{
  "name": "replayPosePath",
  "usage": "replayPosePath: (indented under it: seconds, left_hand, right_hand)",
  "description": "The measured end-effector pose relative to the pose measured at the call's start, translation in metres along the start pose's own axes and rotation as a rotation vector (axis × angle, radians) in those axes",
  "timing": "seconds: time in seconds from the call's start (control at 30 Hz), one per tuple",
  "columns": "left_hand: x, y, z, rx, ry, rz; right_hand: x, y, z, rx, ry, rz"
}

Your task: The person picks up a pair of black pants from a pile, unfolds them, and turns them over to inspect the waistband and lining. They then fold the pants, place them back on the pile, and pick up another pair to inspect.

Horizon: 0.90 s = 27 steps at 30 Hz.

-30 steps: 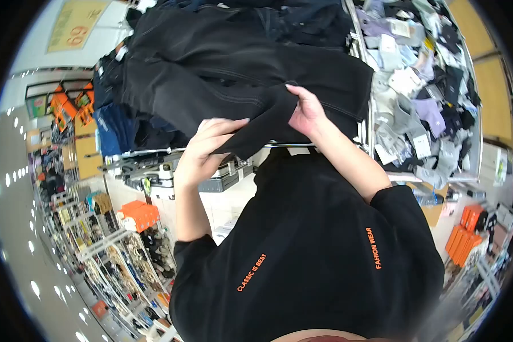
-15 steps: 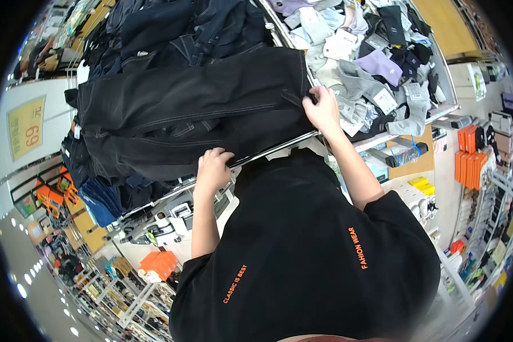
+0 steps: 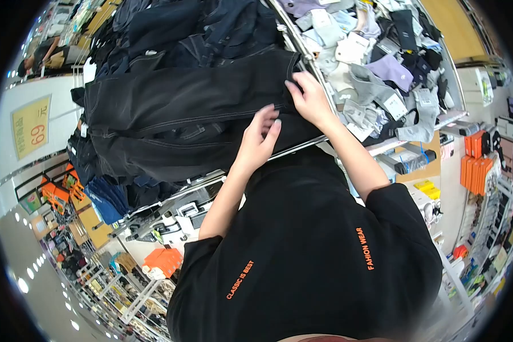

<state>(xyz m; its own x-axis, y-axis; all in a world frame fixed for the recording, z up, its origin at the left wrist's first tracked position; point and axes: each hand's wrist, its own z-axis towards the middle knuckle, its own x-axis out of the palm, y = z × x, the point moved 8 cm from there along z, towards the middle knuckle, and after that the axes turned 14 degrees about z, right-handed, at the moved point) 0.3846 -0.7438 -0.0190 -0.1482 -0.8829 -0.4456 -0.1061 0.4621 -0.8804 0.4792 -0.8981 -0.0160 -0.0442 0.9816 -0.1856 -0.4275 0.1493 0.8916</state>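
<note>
Black trousers [image 3: 171,97] with pale stitching lie spread across a heap of dark clothes, their leg ends toward the right. My left hand [image 3: 260,135] is over the near edge of the trousers, fingers apart and slightly curled, with nothing in it. At the right end of the trousers, my right hand [image 3: 310,98] has its thumb and fingers bent at the cloth's edge, closed on the black trousers.
A bin of socks [image 3: 390,71] adjoins the heap at the right, behind a metal rail. Dark jeans [image 3: 171,28] lie beyond the trousers. A yellow price sign [image 3: 31,127] hangs at the left. A person [image 3: 43,57] is at the upper left.
My left hand has lifted off the near edge and moved right and up, its fingers spreading. My right hand has shifted slightly left along the trouser end.
</note>
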Motion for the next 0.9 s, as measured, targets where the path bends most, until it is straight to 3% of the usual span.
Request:
replayPosePath:
  seconds: [0.13, 0.17, 0.3, 0.4, 0.5, 0.63, 0.77, 0.83, 0.9]
  left_hand:
    - [-0.013, -0.012, 0.017, 0.082, -0.213, -0.415]
    - [-0.015, 0.006, 0.018, 0.004, -0.188, -0.386]
    - [-0.034, -0.013, 0.015, -0.103, -0.348, -0.568]
    - [-0.031, -0.005, 0.002, -0.156, -0.088, -0.496]
    - [-0.032, -0.026, -0.007, -0.103, -0.110, -0.483]
    - [-0.052, -0.050, -0.015, 0.071, -0.309, -0.167]
    - [-0.090, -0.059, -0.036, 0.084, -0.545, 0.230]
    - [-0.110, -0.050, -0.050, 0.114, -0.816, 0.012]
    - [-0.115, -0.012, -0.059, -0.157, -0.852, -0.423]
  right_hand:
    - [0.037, 0.074, -0.006, -0.012, 0.273, 0.192]
    - [0.046, 0.085, -0.009, -0.009, 0.325, 0.208]
    - [0.049, 0.082, -0.016, 0.136, 0.259, 0.295]
    - [0.045, 0.105, -0.015, -0.023, 0.254, 0.123]
    - [0.041, 0.109, -0.014, 0.024, 0.252, 0.154]
    - [0.041, 0.126, -0.012, -0.273, 0.186, 0.054]
    - [0.054, 0.107, -0.016, -0.015, 0.282, 0.369]
    - [0.057, 0.086, -0.020, 0.239, 0.257, 0.475]
    - [0.067, 0.061, -0.028, 0.612, 0.129, 0.821]
